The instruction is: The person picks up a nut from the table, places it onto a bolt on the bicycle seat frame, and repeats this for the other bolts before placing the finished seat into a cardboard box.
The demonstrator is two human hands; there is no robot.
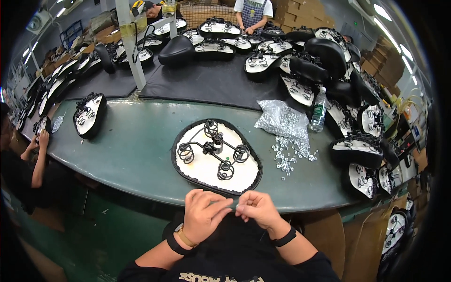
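Observation:
A saddle [216, 155] lies upside down on the green worktable in front of me, its white underside and black coil springs facing up, with a dark clamp in the middle. My left hand [203, 214] is just off the near table edge, thumb and fingertips brought together. Close beside it, my right hand [257, 207] is curled in a pinch. The two sets of fingertips almost meet below the saddle's near rim. Whatever they pinch is too small to make out. Small metal nuts [289, 152] are spilled to the right of the saddle.
A clear plastic bag [284, 121] of nuts sits behind the spill, beside a plastic bottle [319, 110]. Saddles [329, 61] are piled along the right and back. Another saddle [89, 115] lies at left, near a co-worker's hands [42, 140]. A metal post [131, 47] rises behind the table.

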